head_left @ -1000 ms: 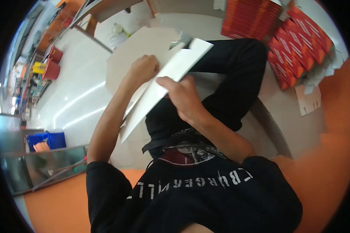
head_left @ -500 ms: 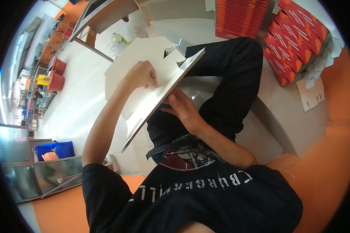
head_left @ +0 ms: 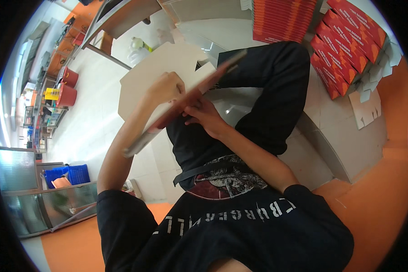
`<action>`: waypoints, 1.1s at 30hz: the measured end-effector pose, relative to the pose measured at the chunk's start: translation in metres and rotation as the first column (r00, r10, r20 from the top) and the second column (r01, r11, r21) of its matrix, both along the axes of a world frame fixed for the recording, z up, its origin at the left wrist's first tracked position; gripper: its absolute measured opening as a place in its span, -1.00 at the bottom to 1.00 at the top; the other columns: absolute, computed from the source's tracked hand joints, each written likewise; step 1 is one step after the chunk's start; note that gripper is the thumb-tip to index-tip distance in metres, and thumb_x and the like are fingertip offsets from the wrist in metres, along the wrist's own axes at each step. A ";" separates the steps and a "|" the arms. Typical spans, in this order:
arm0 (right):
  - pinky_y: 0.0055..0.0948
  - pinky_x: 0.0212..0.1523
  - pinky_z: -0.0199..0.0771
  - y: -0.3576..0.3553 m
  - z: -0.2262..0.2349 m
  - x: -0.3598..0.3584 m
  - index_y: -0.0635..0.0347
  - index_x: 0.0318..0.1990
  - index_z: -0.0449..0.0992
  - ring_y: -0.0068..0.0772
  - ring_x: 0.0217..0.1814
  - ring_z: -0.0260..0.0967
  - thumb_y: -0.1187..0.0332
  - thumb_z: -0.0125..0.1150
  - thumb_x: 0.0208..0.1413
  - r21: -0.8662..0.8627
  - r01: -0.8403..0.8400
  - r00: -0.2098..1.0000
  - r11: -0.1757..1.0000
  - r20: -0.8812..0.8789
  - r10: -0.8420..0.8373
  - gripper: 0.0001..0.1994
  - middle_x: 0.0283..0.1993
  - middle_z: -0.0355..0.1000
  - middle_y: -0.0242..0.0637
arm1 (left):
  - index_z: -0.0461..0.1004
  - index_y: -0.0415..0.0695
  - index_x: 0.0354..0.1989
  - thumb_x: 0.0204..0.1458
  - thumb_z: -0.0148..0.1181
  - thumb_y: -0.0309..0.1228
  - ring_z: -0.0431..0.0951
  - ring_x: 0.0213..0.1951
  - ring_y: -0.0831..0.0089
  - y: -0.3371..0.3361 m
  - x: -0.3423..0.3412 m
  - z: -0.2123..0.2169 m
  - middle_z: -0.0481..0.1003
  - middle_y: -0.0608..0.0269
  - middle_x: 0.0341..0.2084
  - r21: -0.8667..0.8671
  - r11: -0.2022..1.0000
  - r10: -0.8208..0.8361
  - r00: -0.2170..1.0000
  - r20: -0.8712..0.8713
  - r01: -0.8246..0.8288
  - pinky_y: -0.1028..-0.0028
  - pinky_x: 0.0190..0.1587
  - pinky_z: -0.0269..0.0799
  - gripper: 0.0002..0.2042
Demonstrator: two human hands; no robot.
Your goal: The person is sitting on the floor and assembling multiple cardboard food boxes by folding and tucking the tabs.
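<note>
Bends the fingers of the left grip [head_left: 167,87] inward over the pale inner side of a large cardboard sheet [head_left: 143,75], just behind a tilted red strip [head_left: 179,106] along its near edge. Sets the right grip [head_left: 207,119] against the near side of that strip, low down, with fingers half bent and slightly apart. Cannot tell whether either grip pinches the cardboard, because of blur along the strip and fingertips partly out of sight. Has the sheet in front of the body, above the lap, with the strip slanting between both hands from lower left to upper right and the broad, cut-cornered panel spreading beyond.

Sits with one leg bent at the right, in black trousers [head_left: 276,90] and a black printed shirt [head_left: 245,235]. Past the knee, a tall stack of red boxes [head_left: 283,20]; to its right, a slanting pile of red cartons [head_left: 347,47] with pale flaps, and near these a loose cardboard piece [head_left: 366,109]. Far left, across the shiny pale floor [head_left: 93,113], red buckets [head_left: 67,96] beside a yellow object [head_left: 52,94]; lower down, a blue basket [head_left: 78,174].
</note>
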State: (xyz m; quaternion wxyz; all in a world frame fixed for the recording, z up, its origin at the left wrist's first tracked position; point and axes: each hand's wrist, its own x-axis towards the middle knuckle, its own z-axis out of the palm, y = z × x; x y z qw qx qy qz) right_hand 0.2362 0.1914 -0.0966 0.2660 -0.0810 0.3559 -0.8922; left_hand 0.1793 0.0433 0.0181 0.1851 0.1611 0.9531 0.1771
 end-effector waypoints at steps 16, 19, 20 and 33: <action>-0.51 -0.43 0.48 -0.020 0.039 -0.009 0.16 0.05 0.20 -0.49 -0.27 0.39 0.16 0.39 -0.12 0.243 0.220 0.972 0.945 0.021 -0.232 -0.38 -0.17 0.36 -0.28 | 0.53 -0.22 -0.51 -0.18 0.15 -0.39 0.52 -0.52 0.43 -0.039 0.030 -0.006 0.50 0.20 -0.62 0.843 0.303 0.058 0.892 0.449 -0.444 0.47 -0.41 0.41 -0.85; -0.46 -0.42 0.49 -0.022 0.045 -0.011 0.17 0.07 0.17 -0.44 -0.22 0.42 0.14 0.42 -0.16 0.264 0.226 0.971 0.938 0.019 -0.239 -0.31 -0.11 0.37 -0.23 | 0.52 -0.23 -0.48 -0.15 0.14 -0.37 0.52 -0.50 0.42 -0.038 0.027 -0.005 0.50 0.19 -0.59 0.852 0.244 0.040 0.883 0.468 -0.463 0.47 -0.39 0.41 -0.83; -0.44 -0.41 0.48 -0.022 0.046 -0.014 0.17 0.08 0.16 -0.43 -0.21 0.42 0.13 0.43 -0.19 0.261 0.229 0.970 0.938 0.017 -0.242 -0.28 -0.09 0.38 -0.21 | 0.52 -0.24 -0.47 -0.14 0.13 -0.37 0.52 -0.49 0.42 -0.039 0.026 -0.005 0.50 0.18 -0.58 0.853 0.231 0.032 0.880 0.475 -0.468 0.47 -0.38 0.41 -0.83; -0.53 -0.50 0.34 -0.014 0.046 -0.033 0.09 -0.15 0.44 -0.53 -0.32 0.41 0.11 0.48 -0.25 0.380 0.096 0.995 0.920 -0.017 -0.097 -0.50 -0.24 0.48 -0.38 | 0.51 -0.29 -0.35 -0.02 0.06 -0.32 0.54 -0.37 0.38 -0.049 0.023 0.007 0.52 0.12 -0.45 0.866 0.079 -0.023 0.867 0.497 -0.494 0.48 -0.30 0.42 -0.75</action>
